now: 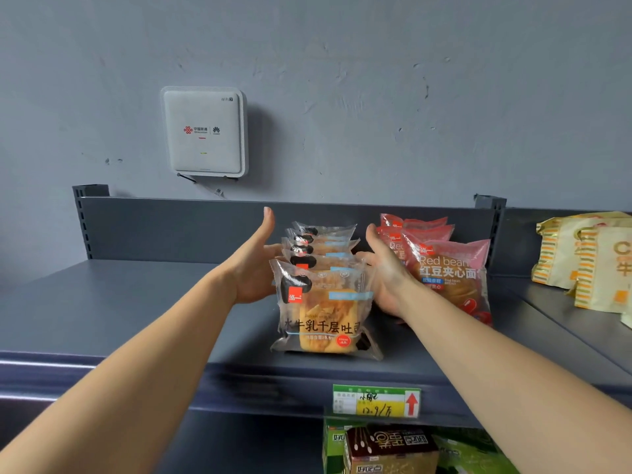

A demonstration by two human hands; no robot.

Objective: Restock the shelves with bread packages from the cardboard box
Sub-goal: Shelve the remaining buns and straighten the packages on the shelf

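Where lower shelf shows at bottom, boxed goods [386,449] under price tag [376,400]. Above, on grey shelf [136,313], row of clear bread packs [321,302] stands upright, labels facing viewer, row's long axis running front to back. Left hand [254,265] flat against row's left side, fingers spread, thumb up; right hand [386,268] open against right side. Red bean packs [451,275] just right. White router [204,131] on wall behind.

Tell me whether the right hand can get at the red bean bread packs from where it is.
Probably yes. The right hand sits between the row of clear toast packs and the red bean bread packs, its back already against them, with nothing between; it would only need to turn.
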